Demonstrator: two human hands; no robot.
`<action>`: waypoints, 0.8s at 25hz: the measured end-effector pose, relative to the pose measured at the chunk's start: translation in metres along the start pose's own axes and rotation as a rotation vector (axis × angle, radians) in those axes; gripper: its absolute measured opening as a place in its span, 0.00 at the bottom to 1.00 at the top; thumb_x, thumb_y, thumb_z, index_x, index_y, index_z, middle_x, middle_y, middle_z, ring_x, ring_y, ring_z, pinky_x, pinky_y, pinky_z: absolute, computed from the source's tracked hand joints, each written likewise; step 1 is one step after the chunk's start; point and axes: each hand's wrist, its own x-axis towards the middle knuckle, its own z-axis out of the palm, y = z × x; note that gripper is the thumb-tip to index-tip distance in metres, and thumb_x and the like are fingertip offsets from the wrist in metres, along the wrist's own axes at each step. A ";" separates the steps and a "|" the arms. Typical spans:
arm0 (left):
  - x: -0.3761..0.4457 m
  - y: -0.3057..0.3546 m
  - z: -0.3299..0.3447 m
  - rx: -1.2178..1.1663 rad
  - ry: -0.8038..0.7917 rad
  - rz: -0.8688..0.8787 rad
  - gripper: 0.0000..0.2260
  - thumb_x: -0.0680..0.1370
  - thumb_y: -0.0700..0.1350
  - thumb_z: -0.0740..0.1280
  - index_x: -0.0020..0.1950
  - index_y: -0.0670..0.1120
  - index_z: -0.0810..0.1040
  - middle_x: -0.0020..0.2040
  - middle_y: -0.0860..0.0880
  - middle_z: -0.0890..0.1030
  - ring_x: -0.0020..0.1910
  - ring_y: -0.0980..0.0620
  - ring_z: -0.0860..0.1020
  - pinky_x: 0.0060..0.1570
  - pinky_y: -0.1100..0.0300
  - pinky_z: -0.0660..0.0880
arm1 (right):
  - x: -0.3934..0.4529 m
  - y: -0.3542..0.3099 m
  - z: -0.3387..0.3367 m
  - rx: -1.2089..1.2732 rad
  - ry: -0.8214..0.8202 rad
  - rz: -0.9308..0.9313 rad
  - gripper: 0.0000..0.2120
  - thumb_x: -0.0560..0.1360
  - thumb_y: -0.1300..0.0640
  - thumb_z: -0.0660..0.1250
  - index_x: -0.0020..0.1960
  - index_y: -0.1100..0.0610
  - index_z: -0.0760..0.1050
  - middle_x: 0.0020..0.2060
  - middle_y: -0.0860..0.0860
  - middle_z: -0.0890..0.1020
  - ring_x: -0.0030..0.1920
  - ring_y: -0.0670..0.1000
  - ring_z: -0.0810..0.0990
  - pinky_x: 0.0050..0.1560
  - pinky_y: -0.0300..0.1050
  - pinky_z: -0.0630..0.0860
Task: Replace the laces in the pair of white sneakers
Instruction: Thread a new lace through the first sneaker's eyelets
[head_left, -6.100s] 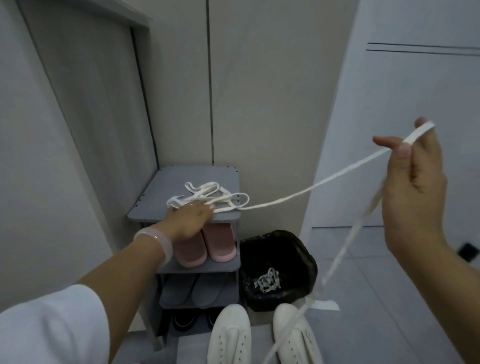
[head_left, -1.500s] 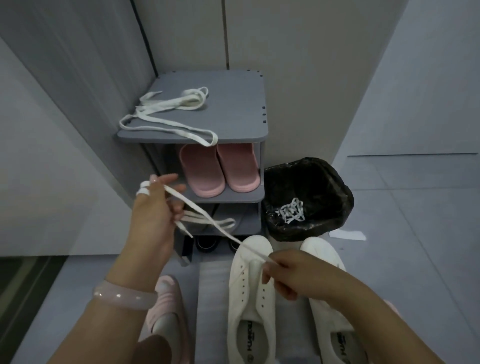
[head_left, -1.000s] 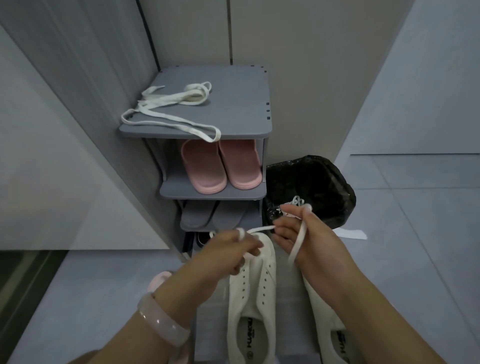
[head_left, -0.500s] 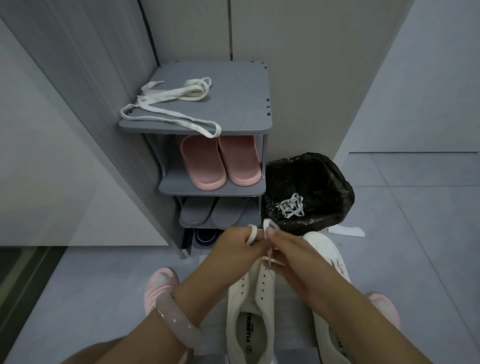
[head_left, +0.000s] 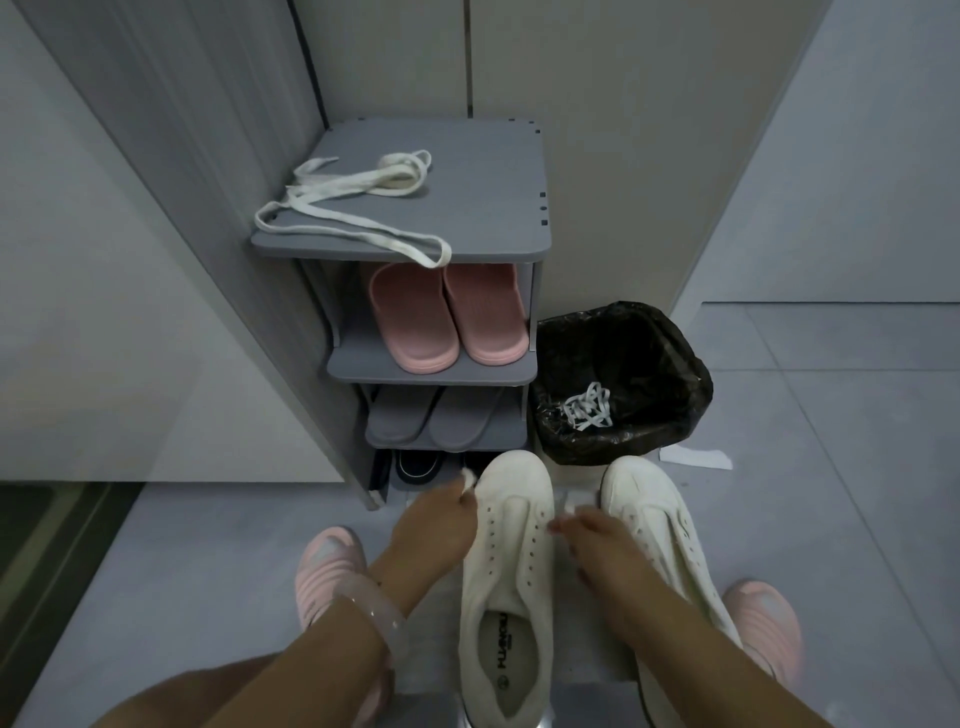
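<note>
White canvas, unlaced: the left sneaker (head_left: 511, 577) and the right sneaker (head_left: 662, 540) stood side by side on the grey floor, toes toward a grey shoe rack (head_left: 498, 218). At the left sneaker's toe, the left hand (head_left: 431, 530) pinched a white lace end (head_left: 470, 478). The right hand (head_left: 597, 551) lay between the sneakers with curled fingers; its grasp could not be told. A spare white lace (head_left: 358, 208) sprawled on the rack's top. Pink slippers (head_left: 447, 317) and grey slippers (head_left: 431, 421) filled lower shelves. A black-lined bin (head_left: 670, 384) held discarded laces (head_left: 587, 413).
</note>
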 end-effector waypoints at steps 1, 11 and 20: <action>-0.001 -0.010 0.012 0.000 -0.085 -0.031 0.17 0.82 0.45 0.51 0.69 0.46 0.67 0.66 0.44 0.73 0.63 0.46 0.72 0.60 0.58 0.66 | -0.002 0.009 0.006 0.035 -0.085 0.082 0.09 0.78 0.58 0.59 0.48 0.62 0.75 0.43 0.55 0.78 0.45 0.53 0.77 0.52 0.51 0.75; -0.049 -0.025 0.045 -0.125 -0.176 0.045 0.19 0.83 0.48 0.47 0.73 0.49 0.61 0.69 0.48 0.70 0.62 0.52 0.71 0.62 0.62 0.66 | -0.033 0.044 0.010 0.167 -0.150 0.171 0.11 0.79 0.56 0.58 0.42 0.58 0.75 0.44 0.57 0.78 0.49 0.58 0.77 0.50 0.51 0.76; -0.033 0.019 0.001 -0.691 -0.023 -0.219 0.08 0.80 0.41 0.58 0.43 0.43 0.73 0.33 0.48 0.72 0.24 0.55 0.64 0.21 0.67 0.60 | -0.021 0.005 -0.013 0.165 0.246 -0.044 0.20 0.81 0.50 0.56 0.34 0.57 0.74 0.26 0.51 0.69 0.30 0.48 0.67 0.31 0.40 0.65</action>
